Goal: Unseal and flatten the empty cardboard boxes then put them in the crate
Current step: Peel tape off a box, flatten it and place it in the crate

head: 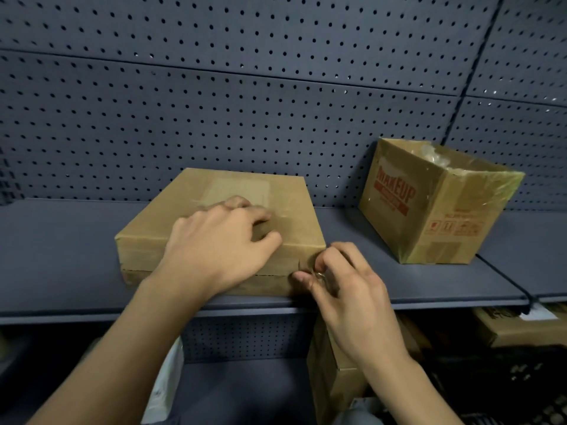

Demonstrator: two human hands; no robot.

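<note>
A flat brown cardboard box (190, 210) lies on the dark shelf (61, 240), taped along its top and front seam. My left hand (221, 243) rests on top of its near edge with curled fingers, holding it down. My right hand (334, 280) is at the box's front right corner, thumb and fingertips pinching a strip of clear tape (319, 271) at the seam. A second cardboard box (435, 204), printed "MAKEUP" in red, stands tilted at the right of the shelf, wrapped in clear tape.
A grey pegboard wall (245, 102) backs the shelf. Under the shelf stand another brown box (331, 375) and more cartons (521, 326) at the right, with a dark crate-like mesh (506, 378) lower right and something white (165, 384) at the left.
</note>
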